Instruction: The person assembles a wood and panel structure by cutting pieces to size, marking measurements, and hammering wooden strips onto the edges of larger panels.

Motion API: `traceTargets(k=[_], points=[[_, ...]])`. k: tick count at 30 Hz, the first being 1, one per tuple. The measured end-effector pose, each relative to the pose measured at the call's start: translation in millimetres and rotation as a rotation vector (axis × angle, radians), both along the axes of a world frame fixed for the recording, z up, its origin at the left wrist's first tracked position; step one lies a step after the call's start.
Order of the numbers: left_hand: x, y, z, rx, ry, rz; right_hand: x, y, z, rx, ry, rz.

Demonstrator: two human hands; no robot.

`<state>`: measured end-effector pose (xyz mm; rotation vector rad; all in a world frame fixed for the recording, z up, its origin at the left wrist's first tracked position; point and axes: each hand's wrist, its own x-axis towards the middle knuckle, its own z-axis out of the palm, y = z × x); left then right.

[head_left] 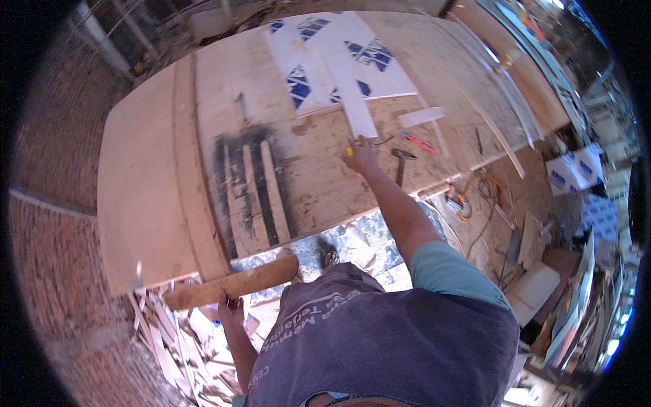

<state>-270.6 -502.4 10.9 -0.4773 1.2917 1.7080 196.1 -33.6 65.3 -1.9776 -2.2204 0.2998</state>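
Note:
At the lower left, my left hand (pixel 231 312) is closed on the near edge of a wooden board (pixel 261 278), which lies slantwise beyond the table's front edge. Out over the table, my right hand (pixel 361 160) is closed around a small yellow object (pixel 350 150) whose kind is mostly hidden by the fingers. Just beyond those fingers ends a long white strip (pixel 357 108), lying partly across a white sheet with blue print (pixel 319 68). To the right of my right hand lie a hammer (pixel 403 155) and a red utility knife (pixel 420 142).
Pale wooden slats (pixel 274 193) lie on a black-stained patch of the wooden table (pixel 325 186). A short white offcut (pixel 420 117) and a long thin strip (pixel 495 132) are to the right. Wood scraps (pixel 163 339) pile up at lower left, beside a brick wall (pixel 54 264).

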Motion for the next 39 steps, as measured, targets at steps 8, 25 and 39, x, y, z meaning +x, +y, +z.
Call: traceTargets(k=[8,25,39], points=[[1.1,-63.5,42.7,-0.217,0.050,0.186,12.8,10.9,-38.9,0.085,-0.053,0.024],[-229.0,-73.2,27.7,-0.098,0.037,0.113,-93.3,-228.0,26.2,-0.601,1.616,-0.506],[-241.3,-25.9,20.9,0.470,0.014,-0.207,-180.0,-322.6,50.7,-0.627,0.059,0.028]])
